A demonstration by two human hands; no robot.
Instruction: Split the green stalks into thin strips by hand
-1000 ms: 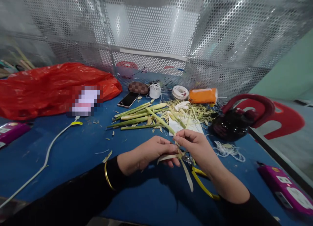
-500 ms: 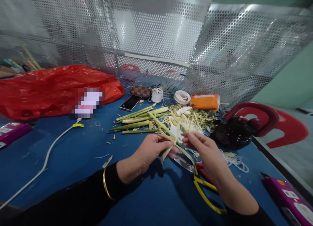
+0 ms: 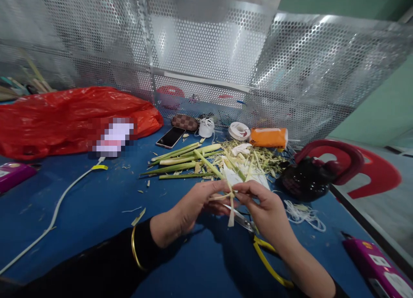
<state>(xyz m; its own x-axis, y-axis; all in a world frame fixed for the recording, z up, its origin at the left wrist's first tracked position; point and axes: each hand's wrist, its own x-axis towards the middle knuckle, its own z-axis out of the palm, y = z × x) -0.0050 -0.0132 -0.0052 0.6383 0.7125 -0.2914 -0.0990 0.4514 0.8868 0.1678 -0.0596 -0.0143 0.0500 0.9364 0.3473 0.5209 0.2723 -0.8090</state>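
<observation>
My left hand (image 3: 193, 201) and my right hand (image 3: 263, 205) meet above the blue table (image 3: 97, 203). Both pinch a green lemongrass stalk (image 3: 211, 165) that slants away from me. Pale outer leaf strips (image 3: 231, 212) hang from the stalk end between my fingers. Yellow-handled scissors (image 3: 258, 242) lie on the table under my right hand. A bundle of trimmed stalks (image 3: 180, 158) lies just beyond my hands, and a heap of peelings (image 3: 258, 156) spreads to its right.
A red plastic bag (image 3: 64, 117) fills the back left. A phone (image 3: 170, 137), a white cable (image 3: 58, 207), an orange packet (image 3: 269, 137), a dark kettle (image 3: 306, 177), white string (image 3: 303, 214) and purple boxes (image 3: 374, 259) surround the work spot. Perforated metal panels (image 3: 209, 40) wall the back.
The loose leaf strip swung from hanging low right to dangling straight down between my hands. My hands drew closer together, and the view shifted slightly.
</observation>
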